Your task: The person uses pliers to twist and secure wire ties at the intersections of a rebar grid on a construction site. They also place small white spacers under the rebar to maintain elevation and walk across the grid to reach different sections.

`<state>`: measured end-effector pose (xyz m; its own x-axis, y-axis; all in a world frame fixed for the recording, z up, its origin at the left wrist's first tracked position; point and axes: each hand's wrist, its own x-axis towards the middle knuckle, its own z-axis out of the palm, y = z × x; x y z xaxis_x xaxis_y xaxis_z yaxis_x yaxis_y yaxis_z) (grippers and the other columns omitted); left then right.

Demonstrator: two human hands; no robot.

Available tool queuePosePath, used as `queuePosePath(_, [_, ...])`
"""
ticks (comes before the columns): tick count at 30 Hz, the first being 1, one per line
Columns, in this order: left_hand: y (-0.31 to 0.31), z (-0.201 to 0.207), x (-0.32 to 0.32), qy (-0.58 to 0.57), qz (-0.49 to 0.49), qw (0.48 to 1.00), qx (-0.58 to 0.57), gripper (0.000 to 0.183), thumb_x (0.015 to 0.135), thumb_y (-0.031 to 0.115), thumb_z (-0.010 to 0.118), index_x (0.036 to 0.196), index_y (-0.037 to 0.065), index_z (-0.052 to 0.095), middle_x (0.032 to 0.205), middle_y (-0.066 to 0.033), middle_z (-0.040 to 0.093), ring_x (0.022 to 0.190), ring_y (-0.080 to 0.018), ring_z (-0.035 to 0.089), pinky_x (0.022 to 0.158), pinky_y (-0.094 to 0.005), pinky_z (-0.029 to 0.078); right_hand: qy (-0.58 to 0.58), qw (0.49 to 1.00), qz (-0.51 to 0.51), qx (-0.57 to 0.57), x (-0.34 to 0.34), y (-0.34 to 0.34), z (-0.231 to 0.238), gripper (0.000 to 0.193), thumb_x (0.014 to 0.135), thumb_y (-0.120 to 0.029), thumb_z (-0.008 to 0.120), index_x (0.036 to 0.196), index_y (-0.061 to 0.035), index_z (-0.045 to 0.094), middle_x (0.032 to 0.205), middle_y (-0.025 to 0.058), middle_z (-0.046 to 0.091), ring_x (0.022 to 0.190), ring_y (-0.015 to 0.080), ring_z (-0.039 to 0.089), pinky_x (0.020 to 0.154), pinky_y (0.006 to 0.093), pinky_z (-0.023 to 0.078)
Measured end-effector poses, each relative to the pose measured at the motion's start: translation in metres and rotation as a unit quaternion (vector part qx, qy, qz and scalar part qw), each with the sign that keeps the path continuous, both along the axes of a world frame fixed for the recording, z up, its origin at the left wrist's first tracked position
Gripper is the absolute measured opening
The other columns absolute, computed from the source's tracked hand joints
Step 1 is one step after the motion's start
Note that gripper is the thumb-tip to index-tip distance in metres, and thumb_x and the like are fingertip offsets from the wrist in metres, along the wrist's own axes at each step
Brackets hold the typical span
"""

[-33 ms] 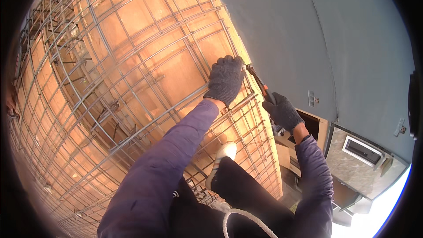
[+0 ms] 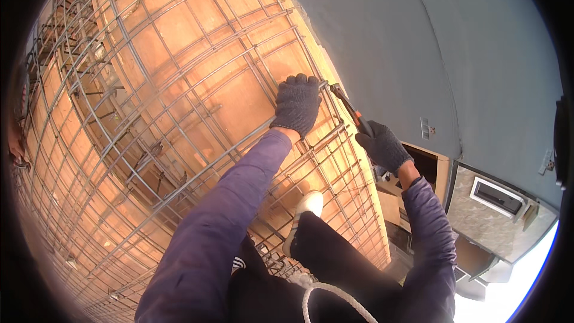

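My left hand [image 2: 297, 104], in a dark knitted glove, is closed over the steel rebar near the mesh's right edge, its fingers curled away from view. A bar [image 2: 327, 136] with a bent corner lies just to the right of that wrist. My right hand [image 2: 384, 146], gloved the same way, grips the handle of pincers [image 2: 348, 106] with black and orange grips. The pincers' jaws sit beside the bar end just right of my left hand; I cannot tell whether they bite on anything.
Rebar mesh covers curved-looking plywood panels [image 2: 173, 27], with a gap showing at left. A grey wall [image 2: 382, 36] rises at right. Below it are a wooden box-like frame [image 2: 442, 170] and a white-framed opening [image 2: 496, 196]. My shoe [image 2: 311, 203] and a white rope [image 2: 344, 299] are near me.
Both hands keep their grips. My left hand appears slightly further left, opening a little more space to the pincers' jaws. The view has shifted slightly.
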<state>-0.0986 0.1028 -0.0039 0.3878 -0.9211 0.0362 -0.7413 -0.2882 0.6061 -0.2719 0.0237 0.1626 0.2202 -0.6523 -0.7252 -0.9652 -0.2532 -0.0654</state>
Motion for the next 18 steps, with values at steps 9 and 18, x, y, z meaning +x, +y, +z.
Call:
queuePosePath(9, [-0.026,0.011,0.032,0.121,-0.105,0.961,0.226,0.049,0.105,0.045,0.048,0.113,0.003,0.073,0.112,-0.0216,0.074,0.106,-0.041,0.071,0.096,-0.0514,0.051,-0.126,0.99,-0.034,-0.047,-0.016,0.017,-0.013,0.04,0.095,-0.037,0.061,0.101,0.0021,0.069,0.097,0.0269,0.072,0.09,0.0427,0.07,0.084,0.0514,0.052])
queuePosePath(18, [-0.049,-0.023,0.04,0.294,-0.051,0.905,0.304,0.056,0.099,0.046,0.059,0.114,-0.006,0.071,0.09,-0.0164,0.076,0.077,-0.0243,0.072,0.077,-0.0379,0.056,-0.314,0.941,-0.081,-0.095,-0.044,0.057,-0.104,0.036,0.106,-0.035,0.057,0.119,-0.0018,0.063,0.09,0.0116,0.07,0.078,0.0293,0.072,0.07,0.0411,0.059])
